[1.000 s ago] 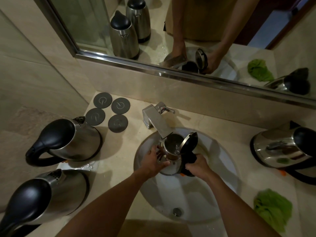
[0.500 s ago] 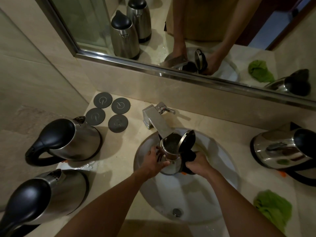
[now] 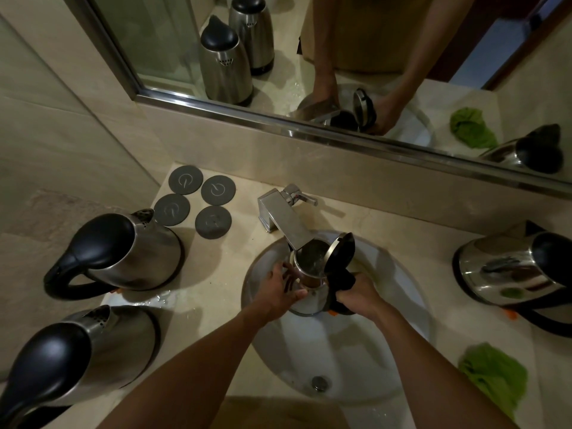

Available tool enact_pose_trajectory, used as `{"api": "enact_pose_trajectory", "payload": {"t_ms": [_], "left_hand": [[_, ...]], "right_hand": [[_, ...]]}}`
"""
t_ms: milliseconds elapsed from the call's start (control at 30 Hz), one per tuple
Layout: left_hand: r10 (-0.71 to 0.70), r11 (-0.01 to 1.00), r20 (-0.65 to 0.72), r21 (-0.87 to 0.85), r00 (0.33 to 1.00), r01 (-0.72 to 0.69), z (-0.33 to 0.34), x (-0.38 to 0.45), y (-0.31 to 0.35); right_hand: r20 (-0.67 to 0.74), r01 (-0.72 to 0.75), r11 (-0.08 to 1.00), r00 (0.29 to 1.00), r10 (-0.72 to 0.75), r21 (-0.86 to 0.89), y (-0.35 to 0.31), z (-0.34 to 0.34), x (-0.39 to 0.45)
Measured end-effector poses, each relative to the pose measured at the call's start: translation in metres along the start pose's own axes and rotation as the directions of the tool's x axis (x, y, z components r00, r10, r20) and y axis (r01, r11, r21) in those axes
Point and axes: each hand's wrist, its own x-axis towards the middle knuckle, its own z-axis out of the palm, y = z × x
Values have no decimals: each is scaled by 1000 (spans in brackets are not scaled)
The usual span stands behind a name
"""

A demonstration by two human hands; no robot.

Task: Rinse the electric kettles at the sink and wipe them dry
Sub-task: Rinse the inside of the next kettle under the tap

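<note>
Steel kettle [image 3: 309,275] between left hand [image 3: 283,291] and right hand [image 3: 359,294].

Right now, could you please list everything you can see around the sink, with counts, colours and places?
Kettle in hands: one, steel with black lid open, over the basin under the tap.
Other kettles: three, steel and black; two on the counter at left, one at right.
Round pads: four, dark grey, back left of counter.
Tap: one, chrome, behind the basin.
Basin: one, white, centre.
Cloth: one, green, right of basin.
Mirror: one, along the wall.
Left hand: on the kettle body.
Right hand: gripping the handle.
</note>
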Motion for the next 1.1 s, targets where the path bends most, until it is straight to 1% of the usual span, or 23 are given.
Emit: {"api": "enact_pose_trajectory", "payload": {"t_ms": [500, 733, 867, 1000, 1100], "left_hand": [[-28, 1000, 8, 13, 1000, 28, 1, 0, 3], [-10, 1000, 7, 4, 1000, 10, 1, 0, 3], [-17, 1000, 14, 1, 1000, 17, 1, -4, 5], [-56, 998, 7, 3, 998, 56, 2, -4, 4], [-48, 999, 4, 6, 999, 48, 2, -5, 5]], "right_hand": [[7, 27, 999, 1000, -27, -31, -9, -5, -8], [14, 17, 999, 1000, -17, -33, -5, -4, -4], [18, 17, 999, 1000, -16, -41, -4, -3, 0], [16, 17, 999, 1000, -17, -48, -4, -3, 1], [8, 26, 999, 1000, -26, -42, -3, -2, 2]]}}
